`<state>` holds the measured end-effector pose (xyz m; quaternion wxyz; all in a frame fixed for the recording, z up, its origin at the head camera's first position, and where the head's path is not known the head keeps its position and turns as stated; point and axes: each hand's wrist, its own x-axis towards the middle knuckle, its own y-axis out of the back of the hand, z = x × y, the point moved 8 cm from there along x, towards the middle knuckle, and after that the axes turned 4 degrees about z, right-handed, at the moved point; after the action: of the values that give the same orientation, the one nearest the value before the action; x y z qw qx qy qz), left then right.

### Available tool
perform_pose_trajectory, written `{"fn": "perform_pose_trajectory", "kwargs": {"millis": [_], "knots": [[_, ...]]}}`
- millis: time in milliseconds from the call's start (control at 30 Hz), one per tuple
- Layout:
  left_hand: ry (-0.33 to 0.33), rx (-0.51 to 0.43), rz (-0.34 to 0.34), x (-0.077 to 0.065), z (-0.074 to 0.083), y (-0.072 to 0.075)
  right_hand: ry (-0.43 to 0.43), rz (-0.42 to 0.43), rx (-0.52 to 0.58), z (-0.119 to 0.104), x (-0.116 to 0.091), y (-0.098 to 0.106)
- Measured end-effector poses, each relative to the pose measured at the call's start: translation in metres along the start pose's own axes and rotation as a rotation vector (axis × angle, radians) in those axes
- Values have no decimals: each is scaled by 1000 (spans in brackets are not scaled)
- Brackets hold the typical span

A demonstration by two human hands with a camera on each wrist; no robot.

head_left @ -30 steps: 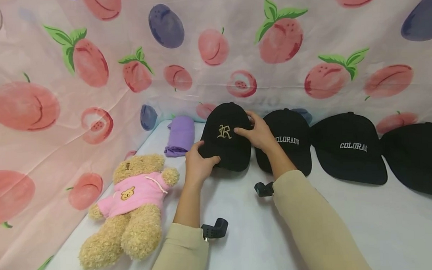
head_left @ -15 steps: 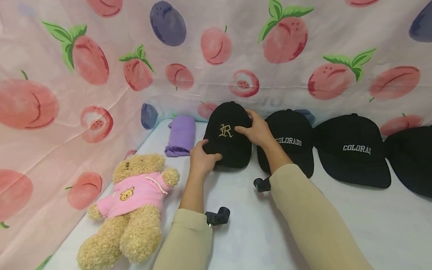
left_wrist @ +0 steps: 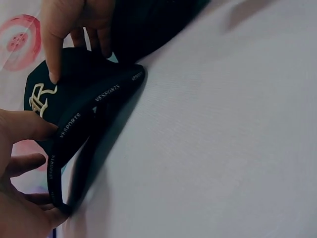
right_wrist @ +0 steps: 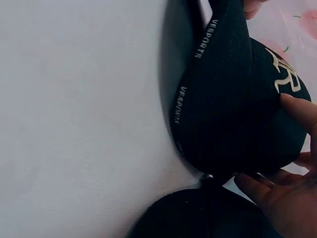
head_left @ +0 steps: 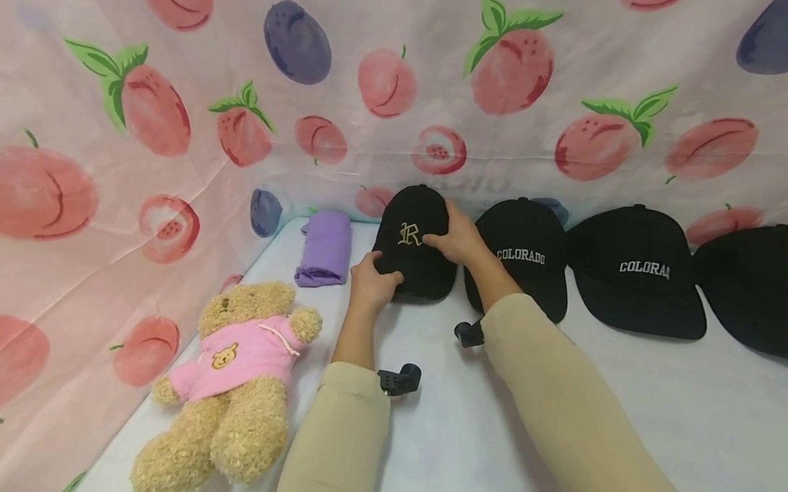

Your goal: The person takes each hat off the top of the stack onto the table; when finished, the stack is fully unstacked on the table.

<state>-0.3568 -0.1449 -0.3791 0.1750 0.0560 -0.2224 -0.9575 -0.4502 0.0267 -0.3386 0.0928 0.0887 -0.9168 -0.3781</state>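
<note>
A black baseball cap [head_left: 417, 270] with a gold letter emblem stands at the back, its crown up and brim toward me. My left hand [head_left: 373, 283] grips the left side of the brim, thumb on top and fingers beneath. On the other side, my right hand [head_left: 464, 236] holds the crown's edge, its thumb beside the emblem and its fingers behind. White "VESPORTS" lettering runs along the brim's edge [left_wrist: 69, 125] in the left wrist view. Close on the right is a second black cap [head_left: 524, 234] reading "COLORADO", partly covered by my right wrist.
Two more black caps [head_left: 638, 237] continue the row rightward, the last cut off by the frame. A rolled purple cloth [head_left: 325, 248] lies left of the held cap. Nearer, a teddy bear [head_left: 238, 367] in a pink hoodie lies on the white surface [head_left: 439, 432]. A fruit-print curtain [head_left: 348, 52] rises behind.
The held cap has shifted slightly right, away from the purple cloth, and its brim sits a little farther back. Both hands keep their grip; my left forearm has moved forward.
</note>
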Motion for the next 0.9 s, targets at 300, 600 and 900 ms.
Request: {"fn": "perform_pose_trajectory", "kwargs": {"millis": [300,600,900], "knots": [[-29,134,-18,-2,4,-11,-24,-45,20,7,-9,-3],[-52,239,-26,-3,9,-17,-21,-53,45,15,-23,0],[-247,458,20,-14,31,-31,17,-42,81,18,-37,8]]}}
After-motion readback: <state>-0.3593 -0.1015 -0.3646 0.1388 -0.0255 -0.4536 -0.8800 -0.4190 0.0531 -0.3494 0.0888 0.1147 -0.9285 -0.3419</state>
